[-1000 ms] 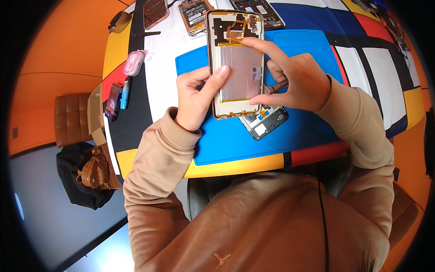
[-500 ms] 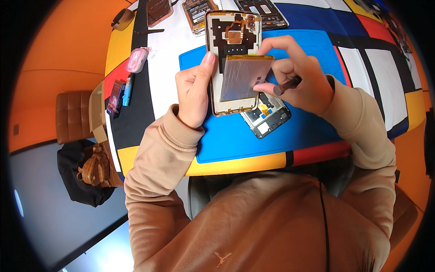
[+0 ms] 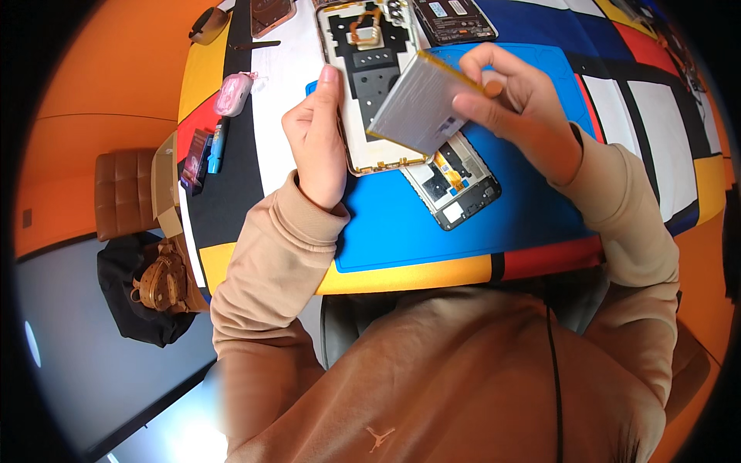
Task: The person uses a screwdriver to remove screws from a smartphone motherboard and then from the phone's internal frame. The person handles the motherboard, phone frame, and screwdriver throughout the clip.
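My left hand [image 3: 318, 143] is closed on the edge of a phone back cover [image 3: 367, 116], its inside facing up, with black pads and a copper-coloured flex cable. Tilted over the cover's right side is a flat silver phone battery [image 3: 421, 104] with yellow tape along its edge. My right hand [image 3: 525, 108] pinches it between thumb and fingers. A brown, round-ended tool handle [image 3: 492, 89] also sticks out of that hand; the rest of the tool is hidden. Below them, an opened phone body [image 3: 475, 202] lies tilted on the blue mat [image 3: 401, 239].
At the table's back lie another opened phone [image 3: 455, 19], a brownish phone [image 3: 272, 17], dark tweezers [image 3: 257, 45] and a roll of tape [image 3: 208, 27]. On the left are a pink case [image 3: 234, 94], a blue tube [image 3: 218, 147] and a small dark box [image 3: 197, 158].
The back cover has shifted left and away from me in my left hand. My right hand has swung the battery to the right and tilted it, uncovering more of the cover's inside.
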`<action>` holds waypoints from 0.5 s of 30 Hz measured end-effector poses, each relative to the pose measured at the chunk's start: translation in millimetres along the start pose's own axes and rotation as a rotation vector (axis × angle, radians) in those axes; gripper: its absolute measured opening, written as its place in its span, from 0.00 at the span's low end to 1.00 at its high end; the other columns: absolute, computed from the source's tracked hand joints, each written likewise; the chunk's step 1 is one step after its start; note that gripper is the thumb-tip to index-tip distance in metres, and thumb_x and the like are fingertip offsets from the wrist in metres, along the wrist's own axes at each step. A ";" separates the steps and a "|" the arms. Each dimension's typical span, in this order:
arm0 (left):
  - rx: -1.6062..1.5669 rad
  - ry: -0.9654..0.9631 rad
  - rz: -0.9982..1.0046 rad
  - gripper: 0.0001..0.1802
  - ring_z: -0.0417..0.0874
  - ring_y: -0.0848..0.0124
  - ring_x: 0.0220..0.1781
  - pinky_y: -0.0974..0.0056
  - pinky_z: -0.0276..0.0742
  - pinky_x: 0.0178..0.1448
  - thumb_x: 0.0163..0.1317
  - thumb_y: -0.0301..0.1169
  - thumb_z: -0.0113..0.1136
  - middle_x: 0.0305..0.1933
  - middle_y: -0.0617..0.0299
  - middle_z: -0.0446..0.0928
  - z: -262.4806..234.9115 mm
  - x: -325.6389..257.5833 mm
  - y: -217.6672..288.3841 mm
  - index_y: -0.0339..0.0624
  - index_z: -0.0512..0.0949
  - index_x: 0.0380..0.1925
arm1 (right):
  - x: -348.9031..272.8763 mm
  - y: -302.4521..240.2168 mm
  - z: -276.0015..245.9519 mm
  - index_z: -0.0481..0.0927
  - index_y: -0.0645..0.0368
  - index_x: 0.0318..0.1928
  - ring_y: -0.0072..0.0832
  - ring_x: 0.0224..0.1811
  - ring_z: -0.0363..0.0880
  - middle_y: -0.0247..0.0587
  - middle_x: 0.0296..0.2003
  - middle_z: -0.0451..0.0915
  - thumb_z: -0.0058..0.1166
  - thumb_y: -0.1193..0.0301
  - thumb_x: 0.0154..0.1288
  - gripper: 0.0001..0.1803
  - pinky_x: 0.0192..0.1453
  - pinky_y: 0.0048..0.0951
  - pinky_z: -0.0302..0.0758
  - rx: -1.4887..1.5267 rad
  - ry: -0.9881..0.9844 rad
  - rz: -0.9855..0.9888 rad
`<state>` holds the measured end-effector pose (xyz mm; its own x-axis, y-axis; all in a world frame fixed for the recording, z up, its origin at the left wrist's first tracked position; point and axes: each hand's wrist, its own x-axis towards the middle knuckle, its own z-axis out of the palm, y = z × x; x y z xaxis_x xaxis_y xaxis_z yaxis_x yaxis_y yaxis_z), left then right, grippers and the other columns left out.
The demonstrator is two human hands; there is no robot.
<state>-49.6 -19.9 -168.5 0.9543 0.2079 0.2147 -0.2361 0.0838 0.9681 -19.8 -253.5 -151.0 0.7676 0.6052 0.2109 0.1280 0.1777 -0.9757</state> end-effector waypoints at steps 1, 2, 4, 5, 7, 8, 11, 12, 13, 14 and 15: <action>-0.034 0.012 -0.008 0.23 0.73 0.82 0.28 0.75 0.70 0.34 0.77 0.42 0.51 0.29 0.64 0.81 -1.4 1.6 -0.5 0.31 0.84 0.34 | 1.2 -0.6 -3.0 0.71 0.54 0.44 0.10 0.27 0.66 0.28 0.27 0.73 0.60 0.57 0.70 0.16 0.27 0.14 0.61 -0.139 0.063 0.048; -0.072 0.027 -0.028 0.22 0.73 0.82 0.30 0.75 0.70 0.36 0.77 0.42 0.51 0.31 0.64 0.82 -1.6 2.9 -2.1 0.31 0.83 0.36 | 3.0 -1.0 -6.4 0.72 0.55 0.46 0.09 0.25 0.63 0.27 0.26 0.72 0.60 0.56 0.70 0.17 0.26 0.14 0.58 -0.070 0.044 0.097; -0.127 0.050 -0.001 0.21 0.74 0.82 0.33 0.75 0.71 0.39 0.77 0.41 0.51 0.34 0.63 0.82 -3.1 5.6 -5.3 0.31 0.82 0.39 | 6.5 -0.2 -12.2 0.74 0.57 0.48 0.08 0.21 0.57 0.24 0.24 0.69 0.60 0.55 0.70 0.20 0.22 0.14 0.52 0.077 0.015 0.169; -0.127 0.052 -0.007 0.19 0.75 0.81 0.37 0.74 0.71 0.43 0.77 0.39 0.50 0.39 0.62 0.82 -4.7 7.4 -6.4 0.31 0.80 0.43 | 6.4 1.4 -12.4 0.74 0.59 0.53 0.07 0.17 0.52 0.22 0.21 0.64 0.59 0.55 0.70 0.23 0.20 0.13 0.48 0.127 0.008 0.155; -0.138 0.082 -0.001 0.18 0.76 0.81 0.38 0.74 0.72 0.44 0.77 0.39 0.49 0.40 0.63 0.81 -7.3 9.4 -9.0 0.32 0.78 0.44 | 9.2 2.5 -16.3 0.74 0.58 0.55 0.08 0.17 0.52 0.22 0.21 0.63 0.58 0.54 0.71 0.23 0.20 0.13 0.48 0.208 -0.028 0.233; -0.136 0.097 0.019 0.18 0.76 0.81 0.38 0.74 0.72 0.44 0.78 0.38 0.48 0.40 0.63 0.81 -8.5 10.3 -10.2 0.32 0.78 0.44 | 9.7 2.6 -17.7 0.74 0.58 0.56 0.08 0.17 0.52 0.22 0.20 0.63 0.57 0.54 0.71 0.23 0.20 0.14 0.48 0.256 -0.059 0.261; -0.169 0.168 -0.072 0.16 0.79 0.76 0.40 0.71 0.74 0.48 0.77 0.38 0.46 0.41 0.62 0.80 -11.7 14.1 -12.2 0.35 0.76 0.44 | 8.7 2.0 -19.3 0.75 0.56 0.54 0.09 0.16 0.52 0.22 0.19 0.62 0.56 0.54 0.72 0.22 0.20 0.14 0.47 0.277 -0.108 0.274; -0.184 0.193 -0.090 0.16 0.79 0.75 0.41 0.70 0.74 0.49 0.77 0.38 0.46 0.41 0.61 0.80 -12.0 15.4 -12.8 0.35 0.76 0.44 | 8.5 2.1 -19.0 0.75 0.56 0.53 0.08 0.16 0.51 0.22 0.19 0.62 0.55 0.55 0.72 0.20 0.20 0.14 0.47 0.210 -0.134 0.295; -0.189 0.200 -0.102 0.16 0.80 0.73 0.43 0.69 0.74 0.51 0.77 0.37 0.45 0.43 0.60 0.81 -12.2 15.1 -13.3 0.35 0.76 0.46 | 8.1 2.8 -18.1 0.74 0.56 0.53 0.07 0.16 0.51 0.22 0.19 0.62 0.54 0.56 0.73 0.19 0.20 0.14 0.46 0.142 -0.143 0.308; -0.191 0.197 -0.109 0.16 0.81 0.73 0.43 0.69 0.74 0.51 0.77 0.38 0.45 0.43 0.60 0.81 -12.2 14.8 -13.6 0.36 0.76 0.46 | 8.0 3.5 -17.5 0.74 0.57 0.52 0.07 0.15 0.50 0.22 0.19 0.62 0.53 0.57 0.74 0.18 0.20 0.13 0.45 0.070 -0.135 0.329; -0.194 0.194 -0.118 0.16 0.81 0.72 0.43 0.69 0.75 0.50 0.77 0.38 0.45 0.43 0.59 0.81 -12.7 14.6 -13.5 0.36 0.76 0.46 | 7.6 5.5 -15.7 0.75 0.55 0.47 0.07 0.16 0.50 0.21 0.20 0.62 0.56 0.58 0.72 0.15 0.20 0.14 0.44 0.057 -0.154 0.322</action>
<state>-34.8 -5.7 -180.1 0.9287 0.3666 0.0553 -0.1741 0.2995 0.9381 -3.4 -260.1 -155.6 0.6586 0.7464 -0.0960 -0.1431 -0.0011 -0.9897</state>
